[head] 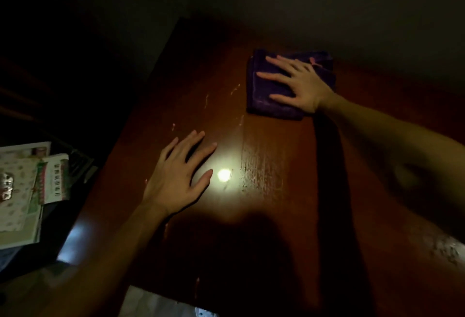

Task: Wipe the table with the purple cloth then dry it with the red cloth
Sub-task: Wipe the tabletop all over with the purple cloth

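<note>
Dim lighting throughout. The glossy reddish-brown wooden desk (276, 216) carries a bright round light reflection (224, 174) near its middle, with streaky wet smears just right of it and pale flecks farther up. The left hand (176, 178) lies flat on the desk beside the reflection, fingers (201, 153) spread and holding nothing. Off the desk's left edge sits a stack of printed paper booklets (27, 190). Farther away, towards the back edge, the folded dark purple terry cloth (266, 95) lies square on the desk; the right hand (299, 82) presses on it, palm down, fingers splayed, not curled round it.
</note>
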